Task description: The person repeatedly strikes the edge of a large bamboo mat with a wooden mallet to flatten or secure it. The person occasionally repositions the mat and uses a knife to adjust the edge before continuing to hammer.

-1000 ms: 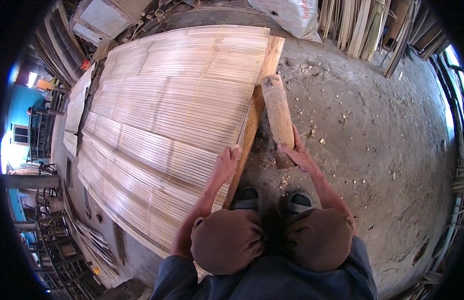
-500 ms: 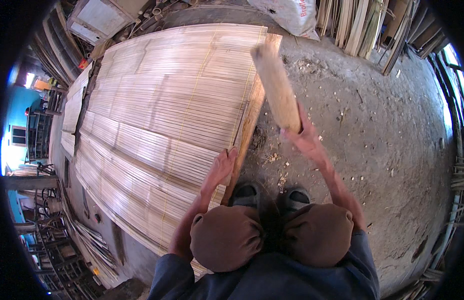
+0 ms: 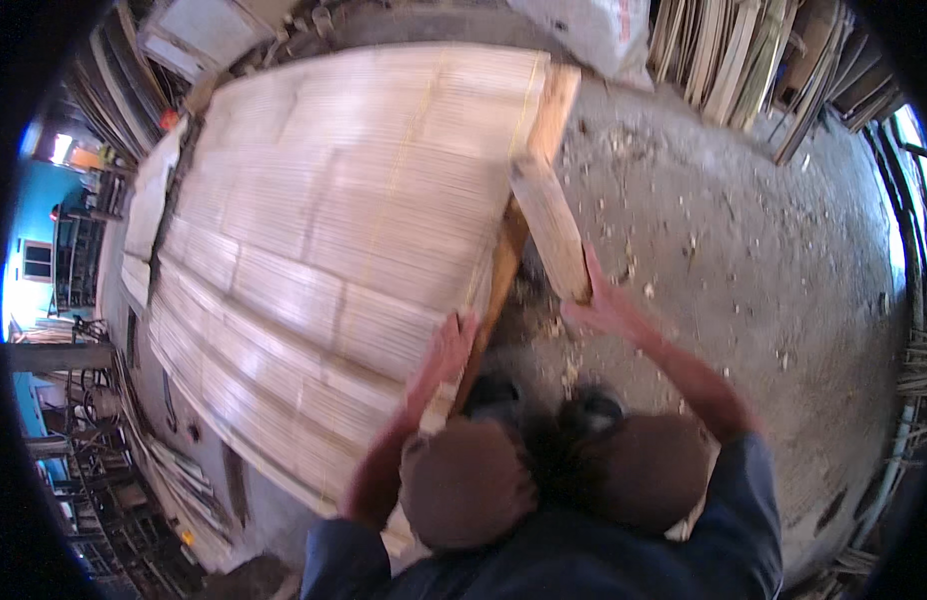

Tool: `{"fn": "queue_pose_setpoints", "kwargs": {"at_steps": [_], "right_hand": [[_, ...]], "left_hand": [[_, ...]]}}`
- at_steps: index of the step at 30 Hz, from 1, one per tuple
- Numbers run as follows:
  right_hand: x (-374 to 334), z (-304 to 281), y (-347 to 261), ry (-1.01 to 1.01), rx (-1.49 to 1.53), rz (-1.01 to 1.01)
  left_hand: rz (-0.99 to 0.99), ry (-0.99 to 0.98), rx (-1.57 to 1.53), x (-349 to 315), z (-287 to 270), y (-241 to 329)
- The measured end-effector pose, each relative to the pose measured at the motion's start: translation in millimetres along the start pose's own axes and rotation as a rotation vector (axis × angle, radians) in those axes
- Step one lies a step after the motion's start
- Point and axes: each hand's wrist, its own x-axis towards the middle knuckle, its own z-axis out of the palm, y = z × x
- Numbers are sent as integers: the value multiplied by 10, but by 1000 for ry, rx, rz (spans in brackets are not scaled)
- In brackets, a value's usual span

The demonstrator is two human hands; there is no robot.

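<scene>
A wide mat of pale bamboo slats [image 3: 284, 180], tied with thin yellow strings, lies to my left. A brown wooden board [image 3: 504, 260] runs along and under its right edge. My left hand [image 3: 449, 350] rests at that edge, its fingers closed on a long thin blade [image 3: 481, 272] lying along the slat ends; motion smears it. My right hand [image 3: 606, 303] grips the near end of a thick wooden block [image 3: 552, 222]. The block slants away from me, its far end over the board. I cannot tell whether it touches the blade.
Wood chips [image 3: 574, 365] litter the earthen floor [image 3: 734, 300] by my sandals [image 3: 594, 408]. A white sack [image 3: 589, 35] and upright bamboo strips [image 3: 724, 60] stand at the far right. Dark racks [image 3: 79, 260] and loose strips [image 3: 189, 490] lie along the left.
My right hand has brought the wooden block down and nearer me, its far end now lower over the board. My left hand stays at the mat's edge. The view has shifted slightly.
</scene>
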Motion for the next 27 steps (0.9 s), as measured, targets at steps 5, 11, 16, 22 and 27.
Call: {"fn": "queue_pose_setpoints", "kwargs": {"at_steps": [5, 11, 16, 22, 27], "right_hand": [[-162, -229, -440, 150, 242, -74], [119, -1183, -2158, 667, 201, -325], [196, -1111, -1500, 972, 71, -588], [-188, 446, -308, 91, 153, -32], [-643, 370, -140, 35, 318, 31]], "left_hand": [[-208, -252, -151, 79, 93, 110], [86, 290, 194, -278, 356, -123], [-101, 40, -121, -134, 338, 17], [60, 283, 238, -139, 636, -530], [-652, -143, -427, 109, 137, 331]]}}
